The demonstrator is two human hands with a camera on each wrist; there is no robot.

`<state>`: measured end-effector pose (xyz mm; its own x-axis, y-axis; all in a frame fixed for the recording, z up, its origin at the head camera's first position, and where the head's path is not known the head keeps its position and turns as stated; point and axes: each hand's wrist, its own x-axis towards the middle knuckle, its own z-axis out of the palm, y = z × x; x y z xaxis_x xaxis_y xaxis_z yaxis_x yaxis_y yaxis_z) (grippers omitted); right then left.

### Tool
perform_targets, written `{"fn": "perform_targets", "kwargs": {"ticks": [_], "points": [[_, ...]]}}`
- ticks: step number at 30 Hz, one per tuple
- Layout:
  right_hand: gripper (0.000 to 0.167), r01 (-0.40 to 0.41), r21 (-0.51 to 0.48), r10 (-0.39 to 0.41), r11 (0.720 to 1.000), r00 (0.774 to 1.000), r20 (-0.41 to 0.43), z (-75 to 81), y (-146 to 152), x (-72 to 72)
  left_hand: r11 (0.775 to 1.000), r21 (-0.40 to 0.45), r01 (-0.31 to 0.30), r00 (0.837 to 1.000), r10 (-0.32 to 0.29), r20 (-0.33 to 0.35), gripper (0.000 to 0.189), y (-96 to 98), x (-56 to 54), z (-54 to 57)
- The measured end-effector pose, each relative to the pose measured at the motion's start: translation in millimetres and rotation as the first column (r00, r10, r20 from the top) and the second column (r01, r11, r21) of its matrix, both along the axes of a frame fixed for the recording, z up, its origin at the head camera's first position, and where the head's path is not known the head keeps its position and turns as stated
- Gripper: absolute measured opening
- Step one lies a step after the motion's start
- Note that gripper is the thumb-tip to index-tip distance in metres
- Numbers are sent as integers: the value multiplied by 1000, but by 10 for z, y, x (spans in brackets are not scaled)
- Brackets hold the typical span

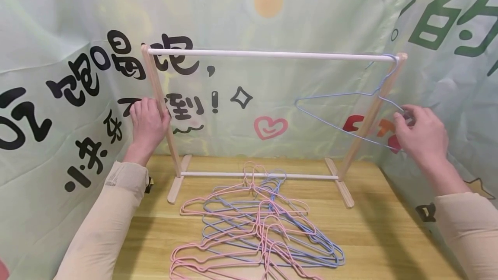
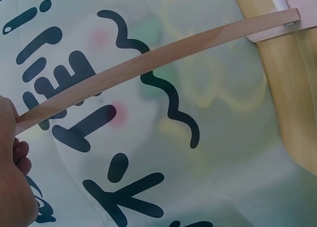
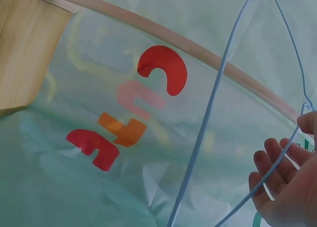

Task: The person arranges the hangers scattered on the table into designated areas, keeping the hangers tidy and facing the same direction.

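Note:
A wooden rack with a white top rail (image 1: 253, 54) stands on the table. My left hand (image 1: 149, 118) grips its left upright (image 1: 154, 77) about midway up; the left wrist view shows curled fingers at the post (image 2: 148, 61). At the right end of the rail hangs a blue wire hanger (image 1: 334, 95), its hook over the rail close beside the right upright (image 1: 369, 120). My right hand (image 1: 422, 133) holds this hanger by its right shoulder, between thumb and fingers. In the right wrist view the hanger wire (image 3: 207, 108) runs across in front of the post.
In front of the rack, pink hangers (image 1: 258, 226) and blue hangers (image 1: 336, 259) lie in an overlapping pile on the wooden table (image 1: 373, 237). A white lower bar (image 1: 303, 176) joins the rack's feet. Printed cloth (image 1: 218, 7) surrounds the table at the back and sides.

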<state>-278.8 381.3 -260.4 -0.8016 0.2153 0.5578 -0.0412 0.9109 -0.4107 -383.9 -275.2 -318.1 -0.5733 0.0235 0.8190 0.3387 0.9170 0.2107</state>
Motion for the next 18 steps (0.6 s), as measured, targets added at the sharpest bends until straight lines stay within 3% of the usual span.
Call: {"fn": "perform_targets", "kwargs": {"ticks": [8,11,13,18], "points": [[59,-20,-51,17,999,998,-59,33,-51,44,1000,-11,-8,1000,8,29,28,-14,-3,-1],[58,-37,-77,25,996,990,-140,16,-106,90,1000,-11,-5,999,6,35,28,-10,-1,-1],[55,-63,-91,42,994,975,-219,-14,-150,122,1000,-6,-2,999,3,42,28,-6,1,0],[49,-155,-86,109,984,912,-395,-143,-287,188,1000,6,-3,998,3,56,26,2,11,8]]}}
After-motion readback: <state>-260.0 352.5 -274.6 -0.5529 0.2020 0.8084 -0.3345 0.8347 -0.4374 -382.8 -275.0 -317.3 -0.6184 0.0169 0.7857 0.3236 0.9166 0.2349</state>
